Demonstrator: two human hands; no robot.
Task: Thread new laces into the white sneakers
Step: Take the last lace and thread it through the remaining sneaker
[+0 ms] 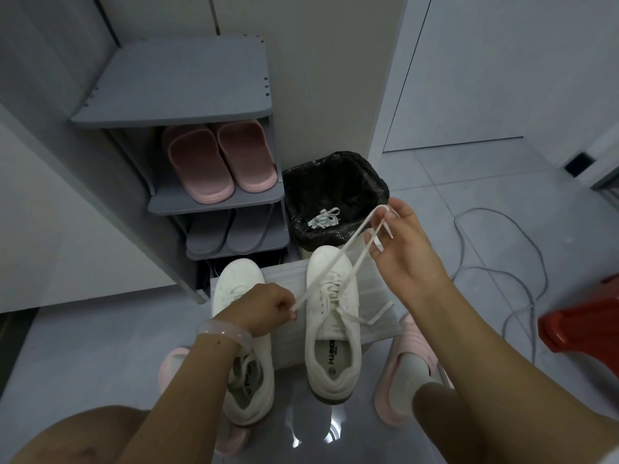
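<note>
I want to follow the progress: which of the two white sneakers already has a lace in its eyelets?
The right sneaker, in front of the black-lined bin: a white lace crosses its eyelets and runs to both hands. The left sneaker, partly under the left hand, shows none.

Open floor (100, 356) toward 9 o'clock of the two sneakers (331, 316). Blocked at 12 o'clock by shoe rack (214, 199) and lined bin (335, 192). Taut lace (338, 259) spanning above the right sneaker. Loose cable (522, 272) and red stool (582, 333) crowding 3 o'clock.
</note>
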